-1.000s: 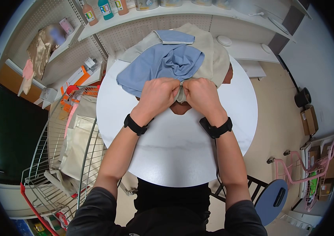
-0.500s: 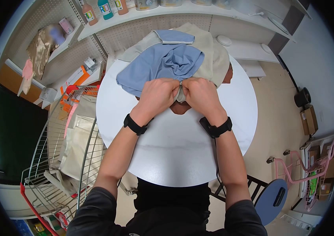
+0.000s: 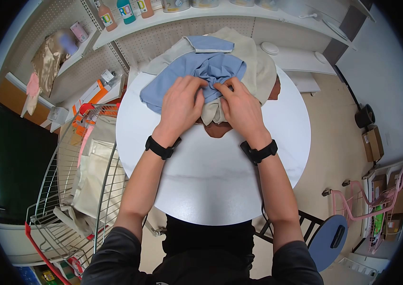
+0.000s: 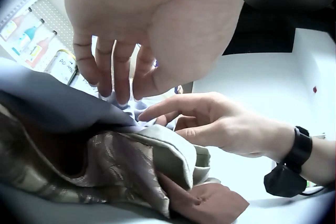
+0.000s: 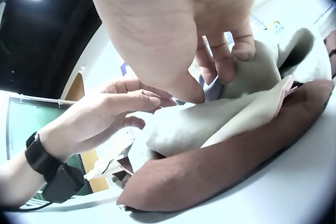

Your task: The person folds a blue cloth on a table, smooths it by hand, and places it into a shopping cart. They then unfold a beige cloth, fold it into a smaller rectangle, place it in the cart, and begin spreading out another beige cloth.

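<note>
A pile of garments lies on the round white table (image 3: 201, 190): blue cloth (image 3: 173, 80) on top, beige cloth (image 3: 261, 71) around its right side, reddish-brown cloth (image 3: 217, 130) underneath. The left hand (image 3: 178, 107) and the right hand (image 3: 243, 110) touch the gathered middle of the blue cloth with bent, spread fingers. Below them a beige fold (image 3: 211, 113) shows between the hands. In the left wrist view, patterned shiny cloth (image 4: 123, 166) lies under the blue. The right wrist view has brown cloth (image 5: 210, 174) along the lower edge of the pile. Whether the fingertips pinch fabric is unclear.
A metal shopping cart (image 3: 106, 185) holding cream cloth (image 3: 92, 178) stands at the left. Shelves (image 3: 201, 12) with bottles and tubs run behind the table. At the right are a blue-seated stool (image 3: 327, 242) and a pink cart (image 3: 353, 206).
Both hands have let go of the beige edge at the front of the pile, moved slightly forward and apart, and uncurled onto the blue cloth. The beige fold is now uncovered.
</note>
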Motion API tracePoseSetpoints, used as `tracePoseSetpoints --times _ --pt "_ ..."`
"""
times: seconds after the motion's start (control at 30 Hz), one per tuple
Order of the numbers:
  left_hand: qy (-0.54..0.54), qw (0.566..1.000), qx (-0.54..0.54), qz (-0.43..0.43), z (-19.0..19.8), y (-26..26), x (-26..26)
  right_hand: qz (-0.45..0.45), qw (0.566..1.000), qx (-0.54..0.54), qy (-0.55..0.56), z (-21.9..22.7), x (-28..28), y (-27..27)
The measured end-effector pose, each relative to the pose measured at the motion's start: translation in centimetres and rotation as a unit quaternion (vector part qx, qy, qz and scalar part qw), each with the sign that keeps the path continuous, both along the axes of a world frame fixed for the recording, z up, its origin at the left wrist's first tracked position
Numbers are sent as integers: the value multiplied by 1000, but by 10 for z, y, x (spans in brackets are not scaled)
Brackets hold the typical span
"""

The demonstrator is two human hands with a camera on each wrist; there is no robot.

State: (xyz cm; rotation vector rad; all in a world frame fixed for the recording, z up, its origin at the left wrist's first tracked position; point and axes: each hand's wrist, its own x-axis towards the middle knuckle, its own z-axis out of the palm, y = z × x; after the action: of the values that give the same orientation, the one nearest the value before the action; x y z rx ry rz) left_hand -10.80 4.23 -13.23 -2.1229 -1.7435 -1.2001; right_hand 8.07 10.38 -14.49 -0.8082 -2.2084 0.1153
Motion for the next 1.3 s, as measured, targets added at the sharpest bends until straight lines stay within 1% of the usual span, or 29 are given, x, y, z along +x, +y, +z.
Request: tracePoseSetpoints --times 0.13,0.23,0.27,0.37,0.4,0.5,0.6,0.7,0.73,0.77,0.8,0.83,0.87,0.9,0.97,1.0,1.03,1.1,1.13,1.17,1.2,1.23,1.3 --pt "35 997 11 68 -5 3 -19 -1 1000 -1 -14 -4 1 3" --pt "59 986 -33 149 -12 1 -38 0 1000 -3 -17 -6 3 5" --pt "59 981 -69 170 -15 0 -44 0 1000 -2 -15 -7 3 6" --pt "94 967 -154 180 -25 -4 -61 4 999 11 53 -9 0 10" --pt "104 968 -150 171 -22 -5 -61 2 998 7 57 -9 0 10" --pt "71 957 -224 170 -11 -5 -56 7 998 -12 60 -4 0 7" --pt "84 956 -202 198 -12 0 -60 22 998 -33 48 -1 0 2" --pt "-17 973 -54 222 -1 2 -55 28 998 -33 44 -1 0 1" --pt "-32 978 22 205 4 2 -50 33 998 -29 46 0 0 1" --pt "-121 979 22 162 10 2 -44 37 998 -25 48 1 0 1" --pt "-211 970 20 118 14 2 -37 60 996 -29 59 5 0 -1" --pt "-298 951 18 74 17 1 -30 83 994 -33 71 12 0 -5" --pt "-345 939 13 9 18 -1 -20 106 990 -37 81 18 -1 -9" --pt "-401 914 -23 -48 14 -2 -12 114 986 -77 98 23 -3 -15" --pt "-391 906 -93 -134 16 -11 4 128 970 -158 130 29 -10 -26" --pt "-429 869 -132 -208 16 -11 4 126 966 -158 164 26 -11 -25" --pt "-453 857 -110 -220 17 -12 8 124 960 -157 197 22 -13 -25" --pt "-500 830 -65 -239 22 -14 16 111 953 -175 222 20 -8 -15" --pt "-487 836 -59 -247 22 -14 12 89 943 -195 255 18 -6 -8" --pt "-418 886 -25 -200 21 -11 11 67 931 -216 287 14 -3 0" --pt "-344 927 9 -150 17 -8 10 46 917 -235 318 18 -1 1" --pt "-267 958 44 -99 14 -4 10 60 886 -268 374 23 3 1" --pt "-265 957 -32 -113 12 -4 15 89 808 -329 480 37 11 1"
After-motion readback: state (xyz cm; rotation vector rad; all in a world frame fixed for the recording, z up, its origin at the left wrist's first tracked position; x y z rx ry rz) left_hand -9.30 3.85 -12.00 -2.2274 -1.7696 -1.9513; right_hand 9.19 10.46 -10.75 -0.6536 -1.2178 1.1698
